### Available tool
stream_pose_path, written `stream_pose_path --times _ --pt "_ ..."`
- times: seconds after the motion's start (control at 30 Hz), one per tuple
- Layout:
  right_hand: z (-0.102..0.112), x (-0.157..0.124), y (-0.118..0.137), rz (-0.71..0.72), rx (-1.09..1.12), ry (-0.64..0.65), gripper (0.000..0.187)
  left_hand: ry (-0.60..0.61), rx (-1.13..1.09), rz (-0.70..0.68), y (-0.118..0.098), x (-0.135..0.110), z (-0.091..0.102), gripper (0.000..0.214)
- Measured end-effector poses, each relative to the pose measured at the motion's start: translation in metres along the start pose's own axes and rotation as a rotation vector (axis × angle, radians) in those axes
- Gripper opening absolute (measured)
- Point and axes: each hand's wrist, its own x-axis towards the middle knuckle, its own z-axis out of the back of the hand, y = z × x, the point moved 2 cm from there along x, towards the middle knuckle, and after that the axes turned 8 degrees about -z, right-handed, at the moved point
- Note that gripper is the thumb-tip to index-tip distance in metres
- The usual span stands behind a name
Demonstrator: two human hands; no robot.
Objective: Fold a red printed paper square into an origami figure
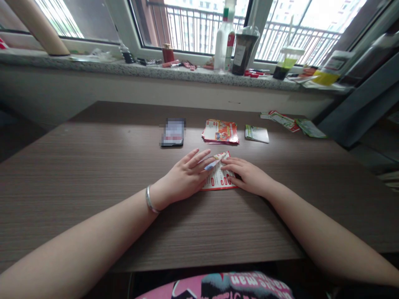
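the thin red-and-white printed paper leaflet [220,177] lies on the brown wood-grain table [93,166] at 6 o'clock from a stack of glossy red leaflets [220,132], pressed under the flat, unclenched left hand [183,176] and right hand [249,176], and it looks light, floppy, best pinched at its raised 12 o'clock corner.

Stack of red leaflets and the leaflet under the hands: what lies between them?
Nothing: the head view shows only bare tabletop between the stack of red leaflets and the leaflet that the left hand and right hand rest on.
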Motion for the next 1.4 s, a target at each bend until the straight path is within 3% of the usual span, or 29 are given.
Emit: stream_pose_path --times 0.3,0.53,0.73,1.0,1.1,1.27,1.4 --pt "0.001 0.000 0.000 0.010 0.008 0.015 0.032 0.004 0.032 0.221 0.006 -0.004 -0.004 0.045" --pt "0.002 0.001 0.003 -0.007 0.007 0.019 0.030 0.156 0.040 0.312 0.007 -0.007 -0.015 0.048" --pt "0.000 0.000 0.002 0.000 0.013 -0.010 0.026 0.209 -0.045 0.302 0.010 -0.006 -0.021 0.052" --pt "-0.001 0.000 0.003 0.063 0.016 0.004 0.031 0.206 -0.111 0.285 0.007 -0.001 -0.012 0.050" --pt "-0.002 0.000 0.007 0.074 -0.020 0.050 0.042 0.187 -0.143 0.240 0.006 -0.001 -0.015 0.050" --pt "-0.004 -0.001 0.008 0.033 -0.078 0.087 0.063 0.219 -0.200 0.051 0.004 -0.001 -0.023 0.051" --pt "-0.006 0.000 0.004 -0.039 -0.111 0.071 0.067 0.214 -0.210 0.049 0.007 -0.002 -0.022 0.051"
